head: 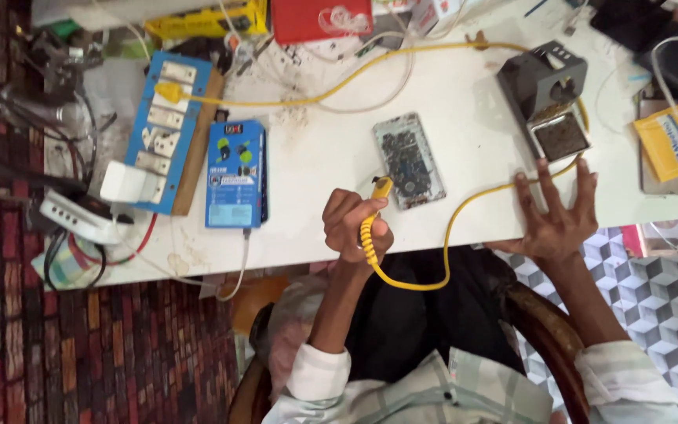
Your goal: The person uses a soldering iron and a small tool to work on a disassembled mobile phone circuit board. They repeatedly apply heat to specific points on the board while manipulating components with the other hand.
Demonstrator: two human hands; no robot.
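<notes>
Head view: our two hands over the white counter (315,157). Left hand (357,226), grip closed on one yellow soldering iron (373,220), tip beside one opened phone (409,159). Right hand (556,213) flat, fingers spread, holding nothing, touching the yellow cord (464,210). One iron stand (547,96) behind, one blue box (235,174), one blue socket board (165,126).

I am seeing only part of the yellow soldering iron (372,224) — my left hand (355,226) is covering most of its handle, and its tip is too small to make out. The opened phone's (408,159) circuitry is blurring into grey specks. The red box (319,17) and the yellow box (212,21) are being cropped by the top edge.
</notes>
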